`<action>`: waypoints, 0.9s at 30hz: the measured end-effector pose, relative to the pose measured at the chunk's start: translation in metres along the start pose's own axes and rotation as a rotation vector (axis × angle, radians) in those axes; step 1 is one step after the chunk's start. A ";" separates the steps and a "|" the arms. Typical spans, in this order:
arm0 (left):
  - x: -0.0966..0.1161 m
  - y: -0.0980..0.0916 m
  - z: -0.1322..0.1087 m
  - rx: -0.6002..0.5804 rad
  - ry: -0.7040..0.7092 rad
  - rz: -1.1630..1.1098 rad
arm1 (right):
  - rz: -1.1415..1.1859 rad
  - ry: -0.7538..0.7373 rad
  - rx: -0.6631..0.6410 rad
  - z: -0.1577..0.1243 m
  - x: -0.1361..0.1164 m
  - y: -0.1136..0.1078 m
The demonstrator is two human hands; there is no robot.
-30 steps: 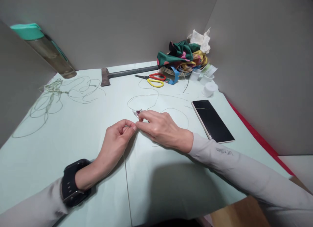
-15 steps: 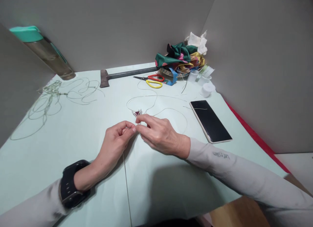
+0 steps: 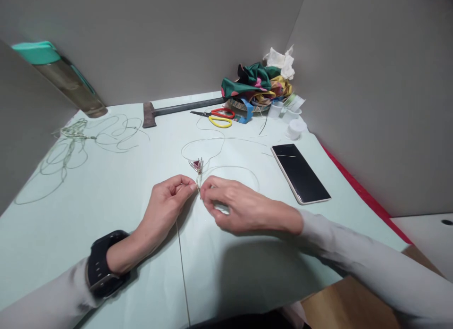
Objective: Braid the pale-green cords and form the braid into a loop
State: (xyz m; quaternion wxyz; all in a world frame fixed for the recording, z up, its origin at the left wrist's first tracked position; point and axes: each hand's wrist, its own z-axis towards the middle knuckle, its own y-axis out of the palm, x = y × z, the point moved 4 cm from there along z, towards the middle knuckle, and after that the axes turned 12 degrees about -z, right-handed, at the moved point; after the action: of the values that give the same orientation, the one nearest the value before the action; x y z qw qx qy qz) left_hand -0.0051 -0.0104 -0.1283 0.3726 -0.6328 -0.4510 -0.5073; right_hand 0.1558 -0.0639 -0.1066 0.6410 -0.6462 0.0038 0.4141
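"First entry?"
"Ornament, small, silver-toned metal, dark red three-cornered centre [image 3: 196,165]. Location: at the pale green surface [image 3: 141,178], straight ahead of left hand [image 3: 172,197] and right hand [image 3: 235,204], just beyond their fingertips."

"Long axis?"
"Given by the pale, thin strands [image 3: 198,179], running from ornament toward the wearer, between the fingertips."

"Nearer hand?"
"Neither, clearly; both close."

"Condition of each?"
"Left: thumb and forefinger pinched on the strands. Right: fingers curled, tips just beside the strands; whether gripping one, cannot tell."

"Outlying items?"
"Scissors, dark-bladed, red and yellow handles [image 3: 221,122], beyond the ornament. Phone, black-screened, rectangular [image 3: 300,173], beyond the right wrist."
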 end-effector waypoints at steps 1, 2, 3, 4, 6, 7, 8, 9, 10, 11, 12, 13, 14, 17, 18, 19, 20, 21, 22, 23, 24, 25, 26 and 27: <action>0.000 0.000 0.000 0.005 0.000 0.002 | 0.119 -0.003 -0.087 -0.005 -0.003 -0.009; 0.000 0.000 -0.001 0.010 -0.001 0.004 | 0.244 0.026 -0.195 -0.013 -0.005 -0.019; 0.000 0.000 -0.001 0.014 -0.002 0.005 | 0.359 0.095 -0.259 -0.022 -0.005 -0.033; 0.000 0.000 -0.001 0.018 -0.003 0.007 | 0.426 0.169 -0.288 -0.032 -0.003 -0.050; 0.001 0.000 -0.002 0.023 -0.006 0.009 | 0.379 0.272 -0.182 -0.057 0.005 -0.093; 0.002 0.000 -0.002 0.024 -0.007 0.010 | 0.266 0.347 -0.047 -0.070 0.012 -0.117; 0.002 0.000 -0.002 0.025 -0.008 0.012 | 0.116 0.430 0.160 -0.084 0.019 -0.142; 0.002 0.000 -0.002 0.027 -0.009 0.014 | -0.061 0.494 0.313 -0.098 0.023 -0.163; 0.003 0.001 -0.002 0.029 -0.010 0.015 | -0.255 0.547 0.387 -0.109 0.026 -0.177; 0.003 0.001 -0.002 0.031 -0.010 0.016 | -0.440 0.581 0.414 -0.116 0.026 -0.185; 0.003 0.001 -0.002 0.031 -0.011 0.017 | -0.595 0.587 0.401 -0.117 0.025 -0.187; 0.003 0.001 -0.003 0.031 -0.011 0.017 | -0.707 0.557 0.385 -0.113 0.023 -0.182; 0.003 0.000 -0.003 0.031 -0.012 0.017 | -0.762 0.492 0.380 -0.105 0.019 -0.172; 0.001 -0.001 -0.004 0.029 -0.014 0.013 | -0.583 0.240 0.400 -0.060 0.004 -0.120; 0.001 -0.001 -0.004 0.027 -0.014 0.010 | -0.494 0.200 0.346 -0.043 0.002 -0.097; 0.001 -0.001 -0.004 0.023 -0.014 0.005 | -0.402 0.208 0.271 -0.026 0.002 -0.074; 0.001 0.000 -0.004 0.016 -0.014 -0.001 | -0.313 0.193 0.210 -0.011 0.002 -0.053; 0.001 0.000 -0.004 0.010 -0.012 -0.007 | -0.238 0.195 0.155 0.001 0.003 -0.035; 0.001 0.001 -0.004 0.004 -0.010 -0.012 | -0.167 0.209 0.092 0.011 0.005 -0.019; 0.002 0.001 -0.004 -0.001 -0.009 -0.017 | -0.107 0.233 0.046 0.017 0.007 -0.008; 0.002 0.002 -0.004 -0.005 -0.008 -0.020 | -0.067 0.258 0.020 0.020 0.009 0.000; 0.002 0.002 -0.004 -0.011 -0.007 -0.021 | -0.043 0.278 0.007 0.021 0.010 0.005; 0.003 0.003 -0.004 -0.017 -0.007 -0.019 | -0.037 0.294 0.007 0.020 0.012 0.006; 0.003 0.003 -0.004 -0.020 -0.007 -0.020 | -0.044 0.304 0.017 0.019 0.012 0.005</action>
State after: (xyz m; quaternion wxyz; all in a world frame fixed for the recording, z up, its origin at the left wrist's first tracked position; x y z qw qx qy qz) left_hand -0.0032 -0.0149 -0.1248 0.3598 -0.6337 -0.4534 -0.5132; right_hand 0.1508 -0.0425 -0.1144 0.6475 -0.6959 0.0901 0.2972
